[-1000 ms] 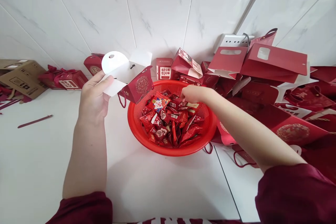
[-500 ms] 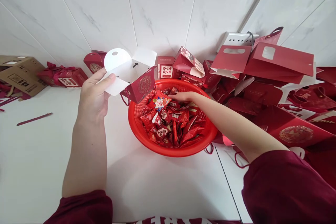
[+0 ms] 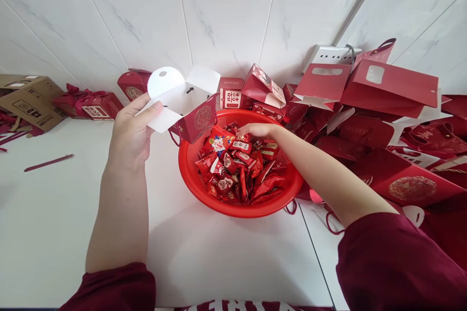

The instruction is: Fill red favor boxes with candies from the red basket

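Note:
In the head view, my left hand (image 3: 136, 121) pinches a white side flap of an opened gift box (image 3: 200, 119), thumb on top. The box is dark red outside with a gold round motif, white inside, and has a cord handle. It tilts against the left rim of a red plastic colander (image 3: 241, 211). Inside the colander lie many red-wrapped sweets (image 3: 242, 163). My right hand (image 3: 257, 130) reaches into the far side of it, fingers stretched over the wrapped sweets and nothing visibly gripped. Its fingertips are partly hidden. A larger red packet (image 3: 220, 142) lies left of these fingers.
Red gift boxes (image 3: 394, 87) pile up on the right beside a white power strip (image 3: 333, 53). More boxes (image 3: 231, 93) line the tiled wall. At the left are a cardboard box (image 3: 34, 104) and a dark red strip (image 3: 48, 163) on the white table.
My right hand has lifted slightly and shifted right among the sweets, and more small packets show below its fingers. The left hand and the box stay nearly still.

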Demonstrator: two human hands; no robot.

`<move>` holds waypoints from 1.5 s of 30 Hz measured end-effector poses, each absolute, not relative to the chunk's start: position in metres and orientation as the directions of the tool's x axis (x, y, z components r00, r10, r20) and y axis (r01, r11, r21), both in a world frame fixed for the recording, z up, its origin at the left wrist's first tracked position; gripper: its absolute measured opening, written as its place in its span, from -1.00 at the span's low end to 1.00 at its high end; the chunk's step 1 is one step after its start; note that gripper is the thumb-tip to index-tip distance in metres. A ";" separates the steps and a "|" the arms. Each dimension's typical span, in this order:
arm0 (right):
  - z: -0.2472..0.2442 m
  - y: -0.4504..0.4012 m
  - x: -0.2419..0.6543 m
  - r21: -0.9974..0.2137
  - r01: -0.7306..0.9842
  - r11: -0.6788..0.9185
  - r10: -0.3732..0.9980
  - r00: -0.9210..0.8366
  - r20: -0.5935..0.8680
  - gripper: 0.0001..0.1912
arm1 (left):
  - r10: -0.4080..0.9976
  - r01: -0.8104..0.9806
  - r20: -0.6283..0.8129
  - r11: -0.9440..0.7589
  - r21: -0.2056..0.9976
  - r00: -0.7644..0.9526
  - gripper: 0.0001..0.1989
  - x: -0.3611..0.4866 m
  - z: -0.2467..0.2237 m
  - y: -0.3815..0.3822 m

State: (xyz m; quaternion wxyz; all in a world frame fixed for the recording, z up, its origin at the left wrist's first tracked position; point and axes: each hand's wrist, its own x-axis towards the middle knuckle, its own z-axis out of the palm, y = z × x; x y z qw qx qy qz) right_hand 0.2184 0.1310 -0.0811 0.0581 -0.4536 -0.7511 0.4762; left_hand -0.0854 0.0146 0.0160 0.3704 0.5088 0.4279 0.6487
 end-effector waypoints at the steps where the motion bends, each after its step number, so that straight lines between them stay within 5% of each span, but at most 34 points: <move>1: -0.081 0.130 0.218 -0.789 0.602 0.125 0.727 -0.596 -0.340 -0.52 | 0.917 -0.044 0.342 -0.358 0.933 -0.205 -0.58 -0.085 0.016 0.014; 8: -0.077 0.126 0.217 -0.848 0.511 0.139 0.685 -0.668 -0.290 -0.42 | 0.927 -0.034 0.325 -0.337 0.941 -0.188 -0.57 -0.085 0.016 0.014; 14: -0.069 0.121 0.215 -0.775 0.561 0.289 0.619 -0.728 -0.296 -0.38 | 0.944 -0.037 0.290 -0.299 0.954 -0.161 -0.62 -0.081 0.017 0.013; 20: -0.073 0.109 0.198 -0.488 0.754 0.440 0.750 -0.608 -0.262 -0.33 | 0.942 -0.019 0.299 -0.305 0.952 -0.153 -0.60 -0.081 0.016 0.012; 26: -0.059 0.088 0.182 -0.224 0.836 0.500 0.854 -0.519 -0.028 -0.56 | 0.939 0.004 0.306 -0.310 0.951 -0.156 -0.60 -0.080 0.016 0.011; 29: -0.056 0.082 0.176 -0.243 0.753 0.611 0.764 -0.642 -0.067 -0.67 | 0.944 -0.015 0.297 -0.302 0.953 -0.141 -0.60 -0.080 0.015 0.012; 37: -0.070 0.083 0.183 -0.385 0.585 0.714 0.535 -0.810 -0.240 -0.45 | 0.962 -0.062 0.262 -0.267 0.962 -0.081 -0.59 -0.083 0.013 0.014; 42: -0.060 0.086 0.193 -0.462 0.612 0.642 0.550 -0.788 -0.278 -0.34 | 0.966 -0.042 0.251 -0.254 0.966 -0.065 -0.60 -0.081 0.013 0.013; 45: -0.044 0.078 0.198 -0.465 0.619 0.632 0.566 -0.780 -0.269 -0.47 | 0.968 -0.035 0.244 -0.247 0.968 -0.057 -0.59 -0.080 0.014 0.012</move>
